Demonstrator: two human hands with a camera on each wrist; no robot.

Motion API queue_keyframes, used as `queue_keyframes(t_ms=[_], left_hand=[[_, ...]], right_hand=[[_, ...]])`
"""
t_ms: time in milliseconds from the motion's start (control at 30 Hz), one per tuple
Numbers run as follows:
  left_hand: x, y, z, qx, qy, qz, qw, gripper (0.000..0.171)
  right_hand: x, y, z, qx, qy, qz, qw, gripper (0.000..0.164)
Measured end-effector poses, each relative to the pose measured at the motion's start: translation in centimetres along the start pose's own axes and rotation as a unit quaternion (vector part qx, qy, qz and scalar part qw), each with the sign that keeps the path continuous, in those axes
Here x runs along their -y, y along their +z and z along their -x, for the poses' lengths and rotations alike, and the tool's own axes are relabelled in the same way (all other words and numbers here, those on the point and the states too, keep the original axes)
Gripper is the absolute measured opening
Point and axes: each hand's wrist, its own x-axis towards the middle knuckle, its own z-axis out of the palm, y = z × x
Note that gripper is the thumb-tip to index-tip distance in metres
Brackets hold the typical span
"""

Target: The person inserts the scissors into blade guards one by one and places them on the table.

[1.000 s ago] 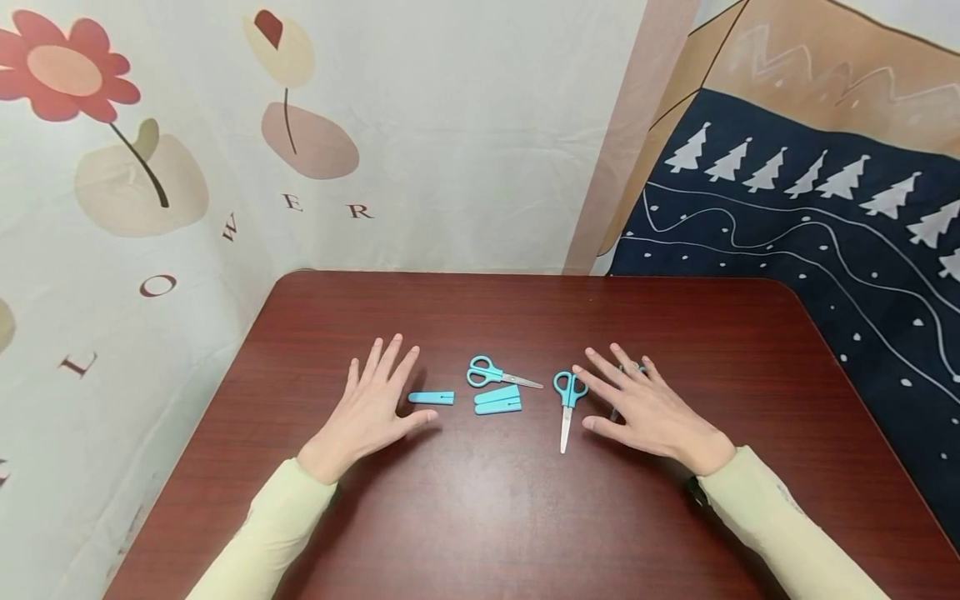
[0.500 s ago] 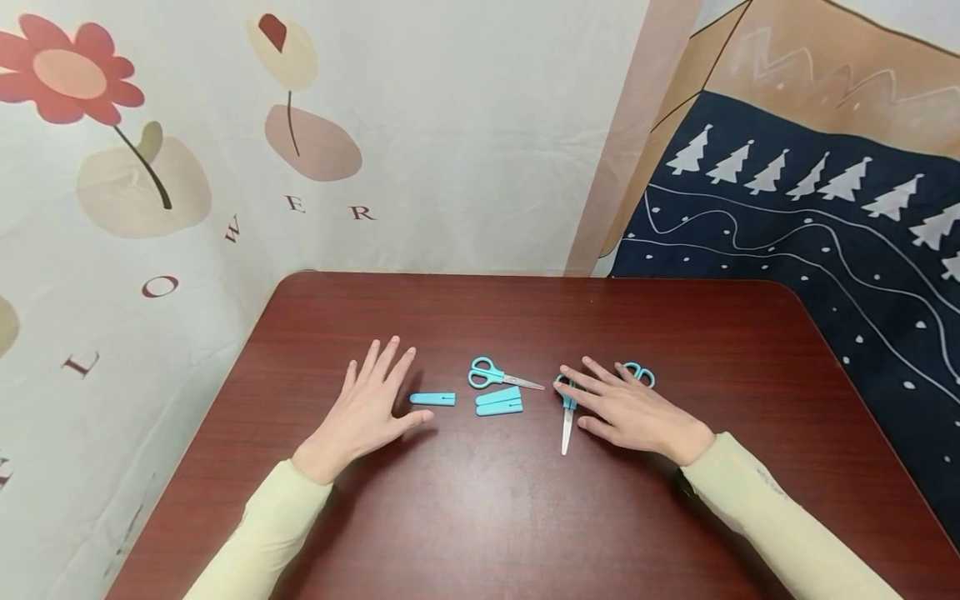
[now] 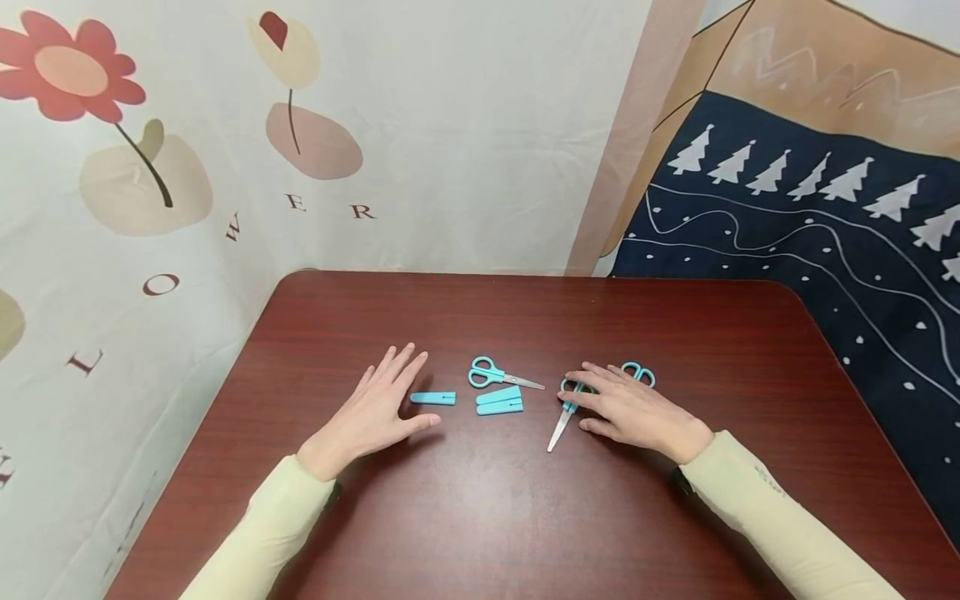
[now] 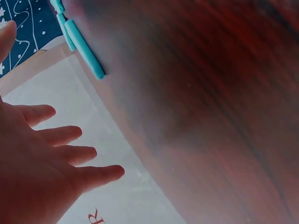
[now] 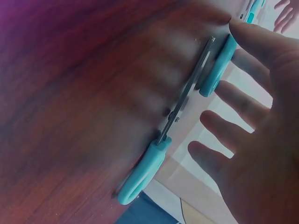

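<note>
My right hand (image 3: 637, 412) touches the blue handles of one pair of scissors (image 3: 557, 431) with its fingertips; the blade points toward me and to the left. In the right wrist view the fingers are fairly straight and the thumb is apart from them. Beyond that hand lies another pair of scissors (image 5: 147, 171), its blade partly covered in the head view. My left hand (image 3: 371, 417) is spread and holds nothing, just left of a blue blade cover (image 3: 432, 398). A third pair of scissors (image 3: 497, 377) lies between the hands, behind two blue covers (image 3: 499, 407) side by side.
Everything lies on a dark reddish-brown table (image 3: 480, 517) with rounded far corners. A pale curtain with flower prints (image 3: 465, 142) hangs behind it. To the right hangs dark blue cloth with white trees (image 3: 795, 225).
My right hand moved left onto the near scissors, and their blade tip has swung left. The far scissors' handles came into view. My left hand shifted slightly, its fingers closer together.
</note>
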Motion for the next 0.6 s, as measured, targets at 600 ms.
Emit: queue_keyframes(t_ms=[600], left_hand=[[1.1, 0.4, -2.2, 0.034, 0.079, 0.086, 0.9926, 0.084]], right_hand=[[0.0, 0.1, -0.2, -0.050, -0.026, -0.008, 0.998, 0.027]])
